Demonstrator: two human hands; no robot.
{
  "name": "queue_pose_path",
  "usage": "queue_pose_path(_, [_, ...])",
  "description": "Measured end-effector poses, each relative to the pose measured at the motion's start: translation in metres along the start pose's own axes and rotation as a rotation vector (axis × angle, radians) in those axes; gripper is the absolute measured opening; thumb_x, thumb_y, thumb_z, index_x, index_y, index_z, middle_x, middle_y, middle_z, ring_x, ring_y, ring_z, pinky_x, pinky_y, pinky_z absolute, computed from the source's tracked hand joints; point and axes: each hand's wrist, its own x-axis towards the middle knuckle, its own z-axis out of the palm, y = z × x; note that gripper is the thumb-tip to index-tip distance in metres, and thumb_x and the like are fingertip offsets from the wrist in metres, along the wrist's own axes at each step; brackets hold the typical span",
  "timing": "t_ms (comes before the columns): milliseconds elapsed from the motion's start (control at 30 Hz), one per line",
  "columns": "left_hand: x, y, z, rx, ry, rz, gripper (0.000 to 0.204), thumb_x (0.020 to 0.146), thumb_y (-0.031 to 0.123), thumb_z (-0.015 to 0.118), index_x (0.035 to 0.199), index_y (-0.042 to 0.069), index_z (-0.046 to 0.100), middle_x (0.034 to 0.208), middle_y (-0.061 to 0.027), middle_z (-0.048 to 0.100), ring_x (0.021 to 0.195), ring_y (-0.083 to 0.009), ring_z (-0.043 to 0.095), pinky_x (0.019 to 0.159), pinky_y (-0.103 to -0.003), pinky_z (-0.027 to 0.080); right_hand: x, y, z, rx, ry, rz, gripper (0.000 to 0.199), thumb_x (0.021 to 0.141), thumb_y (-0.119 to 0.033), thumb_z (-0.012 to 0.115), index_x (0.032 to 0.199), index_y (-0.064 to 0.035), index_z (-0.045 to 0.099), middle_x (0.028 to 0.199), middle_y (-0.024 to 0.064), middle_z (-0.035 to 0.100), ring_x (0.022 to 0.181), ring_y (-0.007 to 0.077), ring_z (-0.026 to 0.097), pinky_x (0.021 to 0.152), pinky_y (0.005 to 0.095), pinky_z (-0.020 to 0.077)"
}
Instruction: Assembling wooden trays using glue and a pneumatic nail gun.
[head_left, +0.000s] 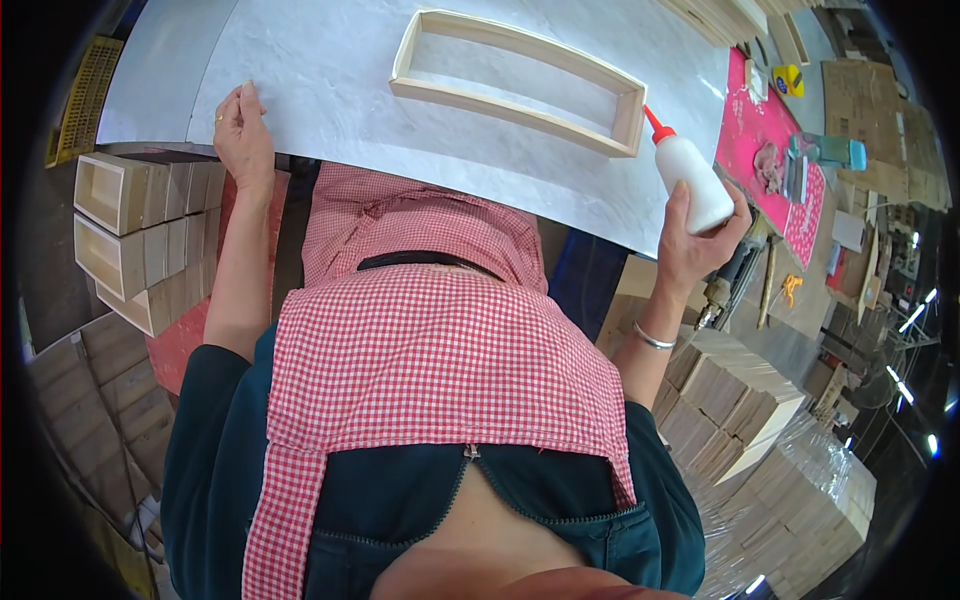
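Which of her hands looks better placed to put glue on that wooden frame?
The right hand: it holds the glue bottle, nozzle at the wooden frame corner. The left hand rests flat on the table edge, away.

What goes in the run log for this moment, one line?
left hand: flat on tabletop edge | right hand: holds glue bottle, red tip at wooden frame corner

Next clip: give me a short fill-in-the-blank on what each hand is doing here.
1. The right hand holds a white glue ____ with a red tip.
2. The red tip points at the wooden ____ on the board.
3. The left hand rests ____ on the board's near edge.

Missing words: bottle; frame; empty
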Motion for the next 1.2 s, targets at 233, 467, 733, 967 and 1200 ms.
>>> queue_pose_path(233, [0.0,0.0,0.001,-0.086,-0.008,0.007,0.036,0.103,0.032,0.056,0.097,0.001,0.072,0.114,-0.0046,0.068,0.093,-0.0155,0.06,0.084,-0.027,0.048,-0.027,-0.017,-0.028,-0.104,-0.063,-0.002,0.05,0.084,-0.012,0.08,0.124,-0.0048,0.053,0.113,0.0147,0.061,0.096,0.0269,0.064,0.081,0.0356,0.0566])
queue_pose_path(467, [0.004,-0.02,-0.002,-0.207,0.009,0.121,0.03,0.104,0.027,0.053,0.111,0.002,0.068,0.117,-0.007,0.068,0.101,-0.02,0.061,0.091,-0.029,0.047,-0.041,-0.037,-0.018,0.16,-0.046,0.155,0.054,0.08,-0.012,0.08,0.125,-0.0051,0.051,0.116,0.0151,0.06,0.098,0.0295,0.064,0.082,0.0369,0.0563])
queue_pose_path(733, [-0.004,-0.007,-0.011,-0.219,-0.031,0.075,0.026,0.101,0.025,0.06,0.098,0.001,0.068,0.122,-0.0083,0.067,0.104,-0.0196,0.062,0.092,-0.028,0.048,-0.059,-0.102,0.08,0.424,-0.349,-0.062,0.065,0.077,-0.014,0.083,0.129,-0.0076,0.045,0.122,0.0149,0.055,0.108,0.0317,0.062,0.082,0.037,0.0582])
queue_pose_path(967, [0.0,-0.003,-0.012,-0.302,-0.041,0.014,0.023,0.097,0.022,0.067,0.094,0.0,0.067,0.125,-0.0085,0.067,0.104,-0.0182,0.063,0.092,-0.027,0.049,-0.058,-0.112,0.113,0.419,-0.376,-0.118,0.064,0.076,-0.012,0.084,0.128,-0.0073,0.047,0.121,0.0145,0.057,0.104,0.0303,0.063,0.079,0.0369,0.0592])
queue_pose_path(1200, [0.004,-0.016,-0.007,-0.416,-0.007,0.032,0.019,0.093,0.018,0.072,0.094,-0.001,0.067,0.126,-0.0086,0.067,0.103,-0.0169,0.063,0.094,-0.026,0.049,-0.056,-0.109,0.093,0.354,-0.382,-0.119,0.062,0.08,-0.012,0.082,0.13,-0.0092,0.046,0.123,0.0149,0.057,0.107,0.0323,0.063,0.088,0.0403,0.0588])
